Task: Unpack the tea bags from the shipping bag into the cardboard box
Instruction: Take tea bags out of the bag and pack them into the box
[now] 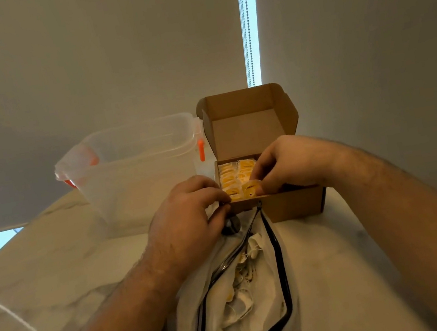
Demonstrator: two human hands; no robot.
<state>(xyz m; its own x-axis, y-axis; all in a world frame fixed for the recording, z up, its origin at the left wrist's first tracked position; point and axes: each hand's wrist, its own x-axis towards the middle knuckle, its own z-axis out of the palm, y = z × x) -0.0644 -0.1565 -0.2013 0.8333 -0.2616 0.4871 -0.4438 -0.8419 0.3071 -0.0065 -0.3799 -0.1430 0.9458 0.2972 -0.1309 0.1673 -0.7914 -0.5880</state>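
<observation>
Centre-left, my left hand (187,208) curls round the near left corner of the cardboard box (293,203), steadying it. Below centre the shipping bag (189,329) lies unzipped, its mouth pointing up the frame at the box. Loose tea bags (242,297) remain inside, so I judge the job partly done. Two rows of packed tea bags (235,175) run from the box's near wall toward its raised lid. Right of centre, my right hand (292,164) pinches a yellow tea bag (250,187) over the near row, long side across the frame.
</observation>
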